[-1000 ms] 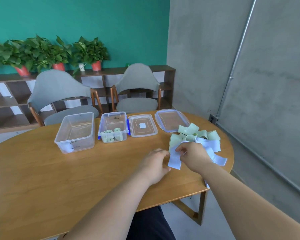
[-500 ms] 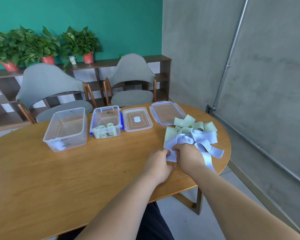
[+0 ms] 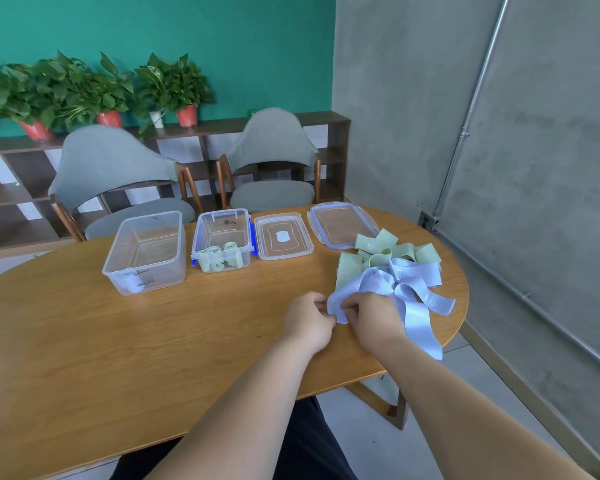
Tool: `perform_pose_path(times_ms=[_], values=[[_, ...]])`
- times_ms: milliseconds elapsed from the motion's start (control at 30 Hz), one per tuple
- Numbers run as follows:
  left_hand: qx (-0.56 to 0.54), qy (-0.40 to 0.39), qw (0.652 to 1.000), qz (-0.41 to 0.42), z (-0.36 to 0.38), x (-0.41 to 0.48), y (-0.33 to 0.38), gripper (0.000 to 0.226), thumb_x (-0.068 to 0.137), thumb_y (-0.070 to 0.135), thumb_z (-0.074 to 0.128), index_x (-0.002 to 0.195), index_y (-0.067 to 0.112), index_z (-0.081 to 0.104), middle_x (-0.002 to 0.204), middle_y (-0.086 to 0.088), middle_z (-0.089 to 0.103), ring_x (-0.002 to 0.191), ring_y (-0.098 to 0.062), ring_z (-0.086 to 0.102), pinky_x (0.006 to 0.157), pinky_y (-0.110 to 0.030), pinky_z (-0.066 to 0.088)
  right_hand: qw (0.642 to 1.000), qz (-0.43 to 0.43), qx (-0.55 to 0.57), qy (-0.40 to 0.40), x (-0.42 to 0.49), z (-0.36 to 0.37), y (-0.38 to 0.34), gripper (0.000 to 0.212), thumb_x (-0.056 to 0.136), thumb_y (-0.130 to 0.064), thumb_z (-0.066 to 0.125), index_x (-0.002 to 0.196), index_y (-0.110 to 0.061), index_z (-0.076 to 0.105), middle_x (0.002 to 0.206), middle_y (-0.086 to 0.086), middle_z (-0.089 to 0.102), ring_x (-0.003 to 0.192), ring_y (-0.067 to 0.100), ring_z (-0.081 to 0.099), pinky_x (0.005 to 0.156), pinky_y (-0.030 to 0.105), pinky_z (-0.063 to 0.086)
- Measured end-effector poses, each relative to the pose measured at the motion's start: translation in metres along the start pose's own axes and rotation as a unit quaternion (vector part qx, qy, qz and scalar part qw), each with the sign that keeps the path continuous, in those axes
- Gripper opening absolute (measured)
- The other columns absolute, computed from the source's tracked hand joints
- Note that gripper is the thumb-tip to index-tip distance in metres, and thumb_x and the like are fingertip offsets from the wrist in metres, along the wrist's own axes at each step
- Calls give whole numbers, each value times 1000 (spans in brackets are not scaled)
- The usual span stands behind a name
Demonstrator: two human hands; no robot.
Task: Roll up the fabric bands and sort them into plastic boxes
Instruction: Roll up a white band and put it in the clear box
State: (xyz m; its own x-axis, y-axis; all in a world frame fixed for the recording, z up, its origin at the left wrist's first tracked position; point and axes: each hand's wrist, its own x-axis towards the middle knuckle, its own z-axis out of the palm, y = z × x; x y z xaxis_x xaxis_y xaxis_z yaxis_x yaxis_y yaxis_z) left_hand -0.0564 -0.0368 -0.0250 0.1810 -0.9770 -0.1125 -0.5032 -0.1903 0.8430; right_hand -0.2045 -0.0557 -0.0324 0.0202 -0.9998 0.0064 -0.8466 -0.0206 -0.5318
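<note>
A wooden oval table carries two clear plastic boxes, a larger box and a smaller box holding rolled green bands, plus two lids. Both the left hand and right hand pinch a glossy lavender band at the table's right end, atop loose green bands.

Bare forearms, no sleeves, dark trousers at lap
</note>
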Motion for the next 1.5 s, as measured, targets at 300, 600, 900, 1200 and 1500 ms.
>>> perform_pose_path(times_ms=[300,600,900,1200,1500], values=[[-36,0,997,-71,-13,-1,-4,40,90,21,76,129,19,69,114,1,76,104,-17,69,92,-31,55,987,-22,161,-21,-12,-1,-20,25,94,-10,59,89,-28,75,79,-11,75,78,4,70,71,20,54],[16,24,999,-18,-37,-1,8,24,94,6,65,100,27,74,100,3,76,93,-20,74,86,-36,62,985,-15,170,-10,-9,-17,-30,21,89,-12,61,92,-32,66,72,-4,74,73,11,70,64,30,57],[85,80,979,168,-75,-5,25,32,99,5,59,121,28,67,97,10,66,88,-6,63,69,-16,46,992,-122,14,-1,7,-27,-57,52,95,-28,65,145,-37,52,82,-9,66,89,17,66,76,38,57],[22,182,965,189,-112,-6,12,36,95,12,73,128,26,66,110,8,64,97,-6,65,85,-17,52,980,-163,-25,109,27,-35,-103,15,100,-26,57,111,-26,68,88,0,71,85,26,68,68,35,54],[-137,150,976,79,-149,-3,7,22,92,25,79,114,25,75,104,14,75,94,2,69,87,-25,55,962,-214,111,130,17,-34,-160,6,96,-33,68,98,-35,62,61,-8,55,61,9,54,56,32,48]])
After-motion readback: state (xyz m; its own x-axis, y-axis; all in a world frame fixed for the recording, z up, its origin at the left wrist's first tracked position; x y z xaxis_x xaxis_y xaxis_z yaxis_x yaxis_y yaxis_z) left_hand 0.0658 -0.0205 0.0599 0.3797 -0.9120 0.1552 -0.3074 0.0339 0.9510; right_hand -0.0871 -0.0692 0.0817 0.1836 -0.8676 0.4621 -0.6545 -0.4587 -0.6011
